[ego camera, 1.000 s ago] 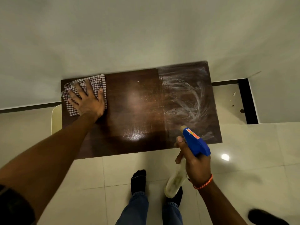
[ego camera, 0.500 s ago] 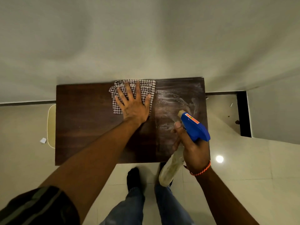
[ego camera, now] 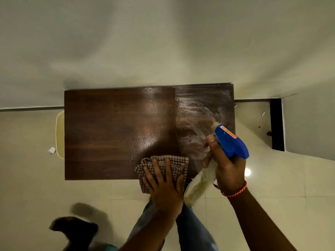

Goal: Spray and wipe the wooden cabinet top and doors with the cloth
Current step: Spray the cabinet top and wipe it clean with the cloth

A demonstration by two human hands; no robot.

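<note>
flat-fingered, the left hand point(ego camera: 164, 185) is pressing the cloth point(ego camera: 182, 166) at the near edge of the cabinet top point(ego camera: 108, 133), and is best sweeping right through the white residue point(ego camera: 197, 113) while the right hand point(ego camera: 226, 171) is gripping the spray bottle point(ego camera: 230, 144).

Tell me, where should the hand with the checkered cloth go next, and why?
Probably slide the left hand, pressing the cloth flat at the near edge, rightward onto the whitish streaks. That right part of the cabinet top looks smeared; the rest looks dark and clean. The right hand grips the spray bottle over that patch.
</note>
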